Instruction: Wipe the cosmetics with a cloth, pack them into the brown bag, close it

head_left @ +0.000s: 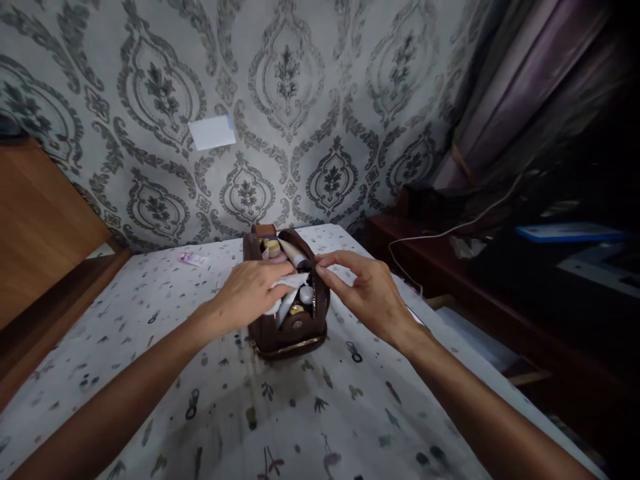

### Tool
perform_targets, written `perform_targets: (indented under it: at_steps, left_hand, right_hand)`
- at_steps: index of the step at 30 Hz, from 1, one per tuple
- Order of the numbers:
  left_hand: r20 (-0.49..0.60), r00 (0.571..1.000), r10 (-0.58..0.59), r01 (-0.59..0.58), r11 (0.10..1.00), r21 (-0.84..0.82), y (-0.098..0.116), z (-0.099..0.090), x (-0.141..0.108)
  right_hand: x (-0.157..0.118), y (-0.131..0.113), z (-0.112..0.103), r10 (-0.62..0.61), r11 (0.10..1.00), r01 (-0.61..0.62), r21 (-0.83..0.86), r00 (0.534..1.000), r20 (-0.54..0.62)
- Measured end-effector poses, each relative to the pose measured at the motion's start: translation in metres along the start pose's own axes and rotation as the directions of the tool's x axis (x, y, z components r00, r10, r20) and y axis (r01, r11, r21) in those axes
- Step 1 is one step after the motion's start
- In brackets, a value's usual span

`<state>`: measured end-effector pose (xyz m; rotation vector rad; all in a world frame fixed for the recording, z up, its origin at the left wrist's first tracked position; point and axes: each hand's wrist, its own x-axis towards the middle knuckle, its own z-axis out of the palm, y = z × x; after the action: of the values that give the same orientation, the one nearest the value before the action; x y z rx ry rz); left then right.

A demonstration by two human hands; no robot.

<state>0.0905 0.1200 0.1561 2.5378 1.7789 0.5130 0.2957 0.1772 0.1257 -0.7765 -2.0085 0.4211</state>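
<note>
A brown toiletry bag [287,337] stands unzipped on the patterned sheet, filled with several tubes and bottles. My left hand [253,290] reaches over its opening, fingers closed on a crumpled white tissue [293,281]. With thumb and forefinger, my right hand [367,290] pinches the right edge of the bag's opening. Inside, a pale tube [294,253] leans near the back, and a yellow-capped container [273,248] sits at the left. A round silver-grey cap [307,295] and a gold cap [297,310] show near the front. The bag's lower contents are hidden.
A pink-and-white packet [194,259] lies on the sheet [210,400] toward the back left. Wooden furniture [47,227] borders the left side. On the right, a white cable [450,233] runs over a dark red surface [380,230]. Patterned wallpaper [285,167] covers the wall behind.
</note>
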Motion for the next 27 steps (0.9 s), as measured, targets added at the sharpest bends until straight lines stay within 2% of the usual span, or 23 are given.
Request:
perform_targets:
  at_steps: [4,7,10,13,18,21,24,27]
  left_hand:
    - [-0.124,0.989,-0.081,0.041,0.953,-0.3,-0.004,-0.008,-0.013]
    - [-0.187,0.957,-0.224,0.12,0.886,-0.448,-0.012,-0.006,-0.03]
    - [-0.207,0.909,-0.361,0.2,0.815,-0.544,-0.025,0.003,-0.048]
    - [-0.171,0.876,-0.45,0.264,0.746,-0.611,-0.04,0.013,-0.066]
    - [-0.099,0.809,-0.58,0.4,0.666,-0.63,-0.073,0.03,-0.093]
    - [-0.118,0.799,-0.589,0.434,0.703,-0.564,-0.104,0.045,-0.104]
    - [-0.104,0.783,-0.613,0.512,0.73,-0.453,-0.145,0.062,-0.109]
    - [-0.097,0.736,-0.67,0.59,0.705,-0.392,-0.186,0.075,-0.107]
  right_hand:
    - [-0.015,-0.007,0.001,-0.071,0.997,0.072,0.025,0.997,-0.019]
    - [-0.023,-0.01,0.008,-0.2,0.98,0.2,0.017,0.979,0.037]
    - [-0.027,-0.009,0.015,-0.301,0.95,0.309,-0.051,0.946,0.117]
    - [-0.028,-0.005,0.019,-0.314,0.938,0.331,-0.1,0.937,0.153]
    - [-0.035,-0.014,0.023,-0.311,0.949,0.312,-0.036,0.95,0.037]
    - [-0.048,-0.033,0.035,-0.337,0.938,0.338,0.08,0.941,-0.029]
    - [-0.065,-0.053,0.059,-0.447,0.865,0.418,0.278,0.893,0.05]
    - [-0.079,-0.064,0.094,-0.485,0.828,0.356,0.434,0.843,0.233]
